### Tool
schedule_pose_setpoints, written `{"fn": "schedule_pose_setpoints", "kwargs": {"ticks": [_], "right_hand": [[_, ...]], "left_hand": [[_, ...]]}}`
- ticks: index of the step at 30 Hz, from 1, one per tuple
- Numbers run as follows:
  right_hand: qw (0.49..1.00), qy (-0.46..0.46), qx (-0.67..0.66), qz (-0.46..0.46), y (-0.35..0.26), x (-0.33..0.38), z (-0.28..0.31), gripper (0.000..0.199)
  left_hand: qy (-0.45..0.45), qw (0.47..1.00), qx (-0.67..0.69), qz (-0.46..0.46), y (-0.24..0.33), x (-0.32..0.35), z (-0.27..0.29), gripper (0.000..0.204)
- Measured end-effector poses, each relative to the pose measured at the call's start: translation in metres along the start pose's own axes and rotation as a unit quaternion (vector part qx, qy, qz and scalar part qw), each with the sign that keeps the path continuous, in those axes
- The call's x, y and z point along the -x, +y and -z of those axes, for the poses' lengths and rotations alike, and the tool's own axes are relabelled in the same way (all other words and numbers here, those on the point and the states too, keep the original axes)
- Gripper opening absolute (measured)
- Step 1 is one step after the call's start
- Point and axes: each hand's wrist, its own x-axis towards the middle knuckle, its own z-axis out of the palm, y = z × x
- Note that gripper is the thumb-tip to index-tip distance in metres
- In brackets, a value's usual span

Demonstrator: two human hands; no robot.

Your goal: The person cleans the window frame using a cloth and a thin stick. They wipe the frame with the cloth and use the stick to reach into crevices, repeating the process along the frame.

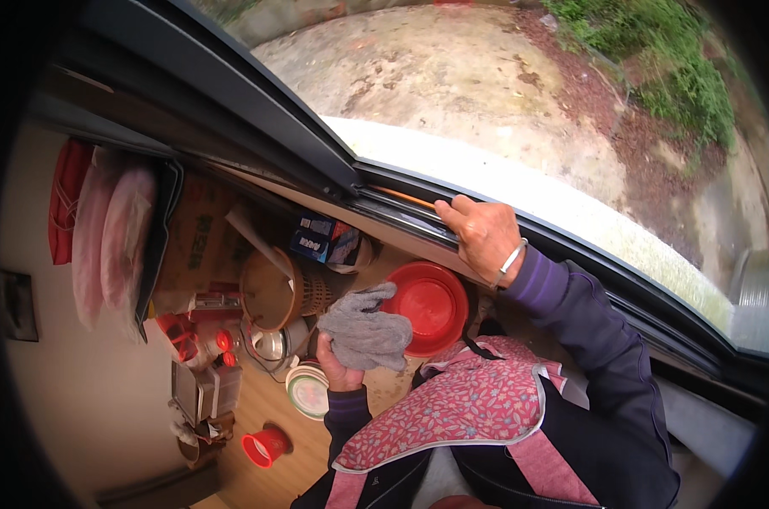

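Note:
My right hand (pixel 484 235) reaches to the window track (pixel 418 222), fingers closed around the end of a thin orange stick (pixel 404 198). The stick lies along a groove of the dark track, pointing toward the window frame (pixel 317 153); its exact kind does not show. Lower and to the left, my left hand (pixel 339 366) grips a bunched grey cloth (pixel 365 329), held up on the room side of the sill. Its thumb is seen, while the cloth hides most of the fingers.
Below the sill stands a red basin (pixel 435 310). Leftward are a wicker basket (pixel 268 293), a blue box (pixel 318 238), a lidded round container (pixel 308 390) and a small red bucket (pixel 266 446). Past the window lies a concrete yard (pixel 452 93) with green plants (pixel 685 93).

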Motion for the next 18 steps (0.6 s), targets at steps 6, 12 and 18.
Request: {"fn": "schedule_pose_setpoints", "kwargs": {"ticks": [6, 12, 18], "right_hand": [[0.999, -0.031, 0.005, 0.007, -0.006, -0.023, -0.007, 0.024], [1.0, -0.024, -0.005, 0.01, -0.013, -0.03, -0.012, 0.016], [1.0, -0.002, -0.027, -0.002, -0.008, -0.027, -0.003, 0.016]], "left_hand": [[0.014, 1.0, 0.002, 0.007, 0.002, -0.005, -0.003, 0.043], [0.004, 0.999, -0.026, 0.021, 0.001, -0.007, -0.011, 0.045], [-0.001, 0.999, -0.028, 0.028, 0.0, -0.005, -0.006, 0.046]]}}
